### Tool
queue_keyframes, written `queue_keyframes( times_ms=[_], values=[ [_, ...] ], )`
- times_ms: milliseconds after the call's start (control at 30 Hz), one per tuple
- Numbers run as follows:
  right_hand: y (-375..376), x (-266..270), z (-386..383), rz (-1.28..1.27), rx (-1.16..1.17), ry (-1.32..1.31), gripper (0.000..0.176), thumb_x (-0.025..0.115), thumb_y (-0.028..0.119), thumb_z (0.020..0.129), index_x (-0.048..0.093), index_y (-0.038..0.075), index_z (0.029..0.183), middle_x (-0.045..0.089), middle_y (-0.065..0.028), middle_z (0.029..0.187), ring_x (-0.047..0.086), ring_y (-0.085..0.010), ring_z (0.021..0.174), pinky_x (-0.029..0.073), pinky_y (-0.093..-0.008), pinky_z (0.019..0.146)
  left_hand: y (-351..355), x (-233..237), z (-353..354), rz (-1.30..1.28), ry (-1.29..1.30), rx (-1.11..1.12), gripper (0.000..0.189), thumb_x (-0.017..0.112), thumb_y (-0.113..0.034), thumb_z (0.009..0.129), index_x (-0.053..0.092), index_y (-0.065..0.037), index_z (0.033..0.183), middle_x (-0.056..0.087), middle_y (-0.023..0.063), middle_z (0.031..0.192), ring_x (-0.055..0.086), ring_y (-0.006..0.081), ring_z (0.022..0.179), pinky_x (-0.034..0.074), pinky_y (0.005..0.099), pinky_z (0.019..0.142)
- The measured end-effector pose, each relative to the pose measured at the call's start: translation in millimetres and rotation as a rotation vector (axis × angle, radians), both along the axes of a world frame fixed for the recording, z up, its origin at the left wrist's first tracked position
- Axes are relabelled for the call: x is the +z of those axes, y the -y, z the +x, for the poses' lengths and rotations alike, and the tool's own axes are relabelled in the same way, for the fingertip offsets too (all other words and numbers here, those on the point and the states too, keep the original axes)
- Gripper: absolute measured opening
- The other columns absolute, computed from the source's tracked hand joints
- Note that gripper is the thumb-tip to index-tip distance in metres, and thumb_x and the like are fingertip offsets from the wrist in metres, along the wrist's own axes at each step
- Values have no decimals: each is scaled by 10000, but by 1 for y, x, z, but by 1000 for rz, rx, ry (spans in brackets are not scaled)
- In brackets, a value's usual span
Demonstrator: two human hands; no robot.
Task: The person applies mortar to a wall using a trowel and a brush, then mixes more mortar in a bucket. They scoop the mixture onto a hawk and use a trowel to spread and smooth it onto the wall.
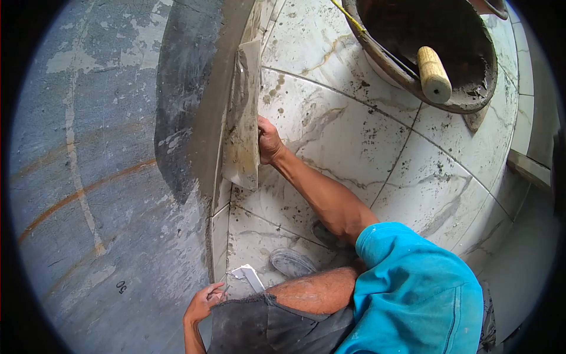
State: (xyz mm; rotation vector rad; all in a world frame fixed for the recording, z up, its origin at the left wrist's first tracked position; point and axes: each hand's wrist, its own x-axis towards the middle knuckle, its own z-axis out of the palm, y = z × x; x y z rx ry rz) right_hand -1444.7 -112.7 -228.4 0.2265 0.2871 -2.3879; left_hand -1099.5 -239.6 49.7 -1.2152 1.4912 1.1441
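Note:
My right hand [270, 140] is closed around the back of a long, flat plastering float [243, 118], whose handle is mostly hidden by the fingers. Wet grey mortar is smeared over the float's face. It stands on edge alongside the wall's foot, next to a fresh strip of grey mortar [206, 118]. Down by my knee, my left hand [202, 304] has its fingers curled near the wall; whatever they hold, if anything, cannot be made out. Just beyond those fingers lies a white angled piece [250, 276] on the floor.
A mortar-stained bucket [377, 56] stands at the upper right, with a wooden-handled tool [434, 76] resting across its rim. Mortar specks cover the marble-look floor tiles [354, 141]. The rough grey wall [106, 194] fills the left side. A wooden strip [529, 169] lies at the far right.

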Motion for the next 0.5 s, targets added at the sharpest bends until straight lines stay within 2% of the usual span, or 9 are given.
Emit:
queue_keyframes(
  times_ms=[133,200,233,300,333,400,500],
  values=[
    [1,-4,9,-29,9,-37,370,440,379,959,589,68,1093,587,20,696,422,-27,432,361,-196,395,-3,4,-4,-14,-11,-41,418,569,-105,932,476,28,1317,644,96,1056,590,124,920,452,247,842],
    [-2,-1,15,-46,21,-14,383,445,373,953,578,59,1125,615,-12,779,526,-66,531,457,-224,480,-3,4,0,0,14,25,426,571,-131,934,476,27,1319,638,95,1054,588,125,927,451,248,846],
    [-3,3,15,-49,26,-13,383,445,373,953,578,59,1125,615,-12,779,526,-66,531,457,-224,480,-2,4,1,-3,15,30,426,571,-131,934,476,27,1319,638,95,1054,588,125,927,451,248,846],
    [-5,11,18,-39,-10,38,368,441,347,949,573,49,1120,631,-56,894,615,-136,703,535,-289,639,-2,4,4,-10,-1,-86,458,584,-161,931,463,24,1331,634,94,1052,588,129,932,453,255,848],
    [-3,5,21,-41,-6,43,368,441,347,949,573,49,1120,631,-56,894,615,-136,703,535,-289,639,-2,4,6,-12,3,-81,458,584,-161,931,463,24,1331,634,94,1052,588,129,932,453,255,848],
    [1,-5,21,-130,3,-45,372,443,340,942,562,44,1132,629,-83,974,634,-186,837,543,-342,759,-1,3,10,-5,-5,-55,471,590,-177,929,458,19,1337,638,93,1055,588,132,934,454,261,856],
    [2,-5,28,-122,2,-2,359,444,331,940,558,47,1127,632,-77,951,634,-175,805,544,-331,731,0,3,12,35,-26,49,464,586,-162,929,459,15,1338,642,92,1059,588,132,934,451,259,862]
  ],
)
